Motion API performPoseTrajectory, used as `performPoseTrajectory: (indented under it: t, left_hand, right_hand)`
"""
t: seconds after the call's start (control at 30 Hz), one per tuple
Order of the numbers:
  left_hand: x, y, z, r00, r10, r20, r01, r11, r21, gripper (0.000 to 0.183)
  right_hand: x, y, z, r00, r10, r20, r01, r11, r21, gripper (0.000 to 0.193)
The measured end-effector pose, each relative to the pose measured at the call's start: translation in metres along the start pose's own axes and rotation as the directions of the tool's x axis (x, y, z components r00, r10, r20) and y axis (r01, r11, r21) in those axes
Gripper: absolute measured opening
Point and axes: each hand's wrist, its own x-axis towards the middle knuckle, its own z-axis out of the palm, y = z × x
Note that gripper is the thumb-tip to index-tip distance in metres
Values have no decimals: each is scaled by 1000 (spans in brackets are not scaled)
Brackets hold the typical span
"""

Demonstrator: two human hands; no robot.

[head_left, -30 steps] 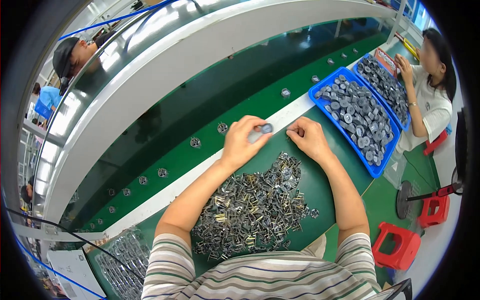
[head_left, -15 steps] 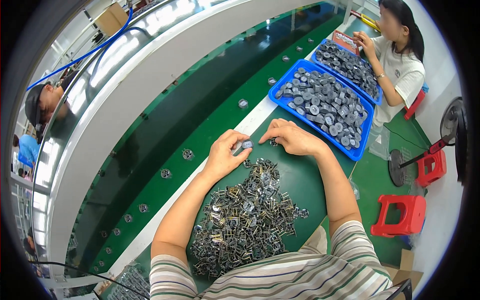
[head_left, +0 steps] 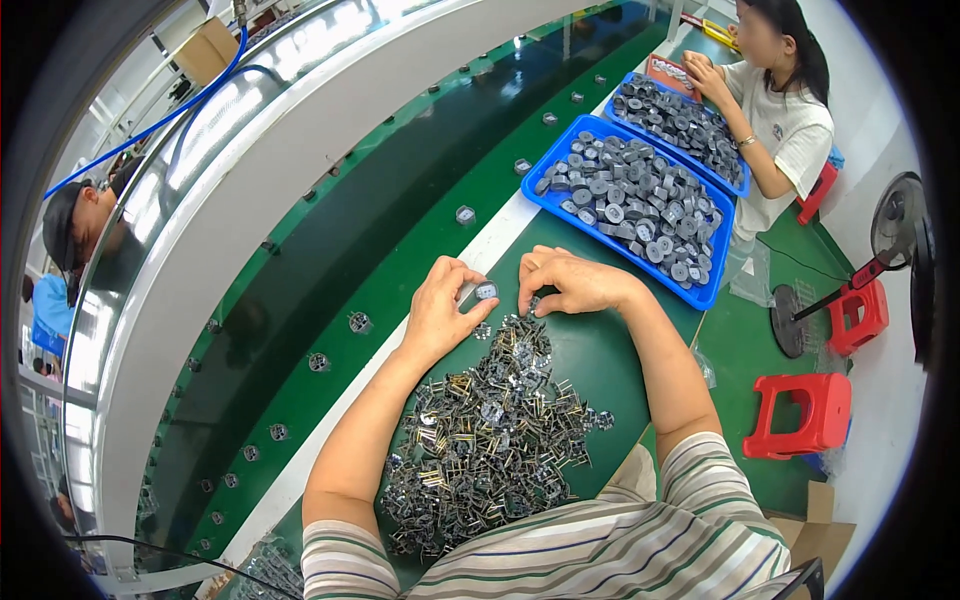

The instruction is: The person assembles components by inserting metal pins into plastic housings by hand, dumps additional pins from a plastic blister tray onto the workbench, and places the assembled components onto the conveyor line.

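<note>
My left hand (head_left: 440,308) pinches a small grey round housing (head_left: 486,291) between thumb and fingertips, with pale marks on its upward face. Just right of it, my right hand (head_left: 577,284) has thumb and fingers closed on a small metal pin part (head_left: 534,303), mostly covered by the fingertips. Both hands hover close together over the far end of a heap of pin parts (head_left: 480,450), dark and silvery pieces with brass-coloured prongs, spread on the green tabletop (head_left: 625,375). A few loose pin parts (head_left: 483,330) lie below my left fingertips.
A blue tray (head_left: 712,292) full of grey round housings stands at far right, with a second blue tray (head_left: 742,188) behind it. A co-worker (head_left: 780,125) sits beyond. On the left runs a green conveyor belt (head_left: 400,270) carrying spaced parts. Red stools (head_left: 800,412) and a fan (head_left: 893,225) stand right.
My right hand has drawn back toward the heap, and its outstretched index finger has curled in to the thumb around a pin part. Parts on the belt have shifted nearer. The view has turned slightly.
</note>
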Motion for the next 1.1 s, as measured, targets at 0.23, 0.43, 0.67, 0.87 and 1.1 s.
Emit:
performPoseTrajectory:
  t: [0.23, 0.43, 0.67, 0.87, 1.1]
  left_hand:
    - [1, -2, 2, 997, 71, 14, -71, 997, 33, 32]
    - [2, 0, 3, 999, 22, 40, -24, 999, 46, 36]
    - [2, -1, 4, 998, 65, 4, -65, 996, 63, 33]
    - [3, -4, 6, 998, 64, -2, -64, 996, 60, 32]
    - [13, -8, -9, 984, -20, -177, 16, 1000, -20, 29]
  right_hand:
    - [15, 13, 18, 883, 115, -455, -95, 993, 68, 9]
    - [36, 2, 44, 864, 112, -491, -14, 980, 198, 12]
    - [34, -9, 39, 860, -51, -508, -69, 974, -214, 9]
    - [35, -13, 40, 868, -58, -493, -83, 962, -259, 9]
    - [28, -17, 34, 881, 150, -449, -67, 979, 195, 17]
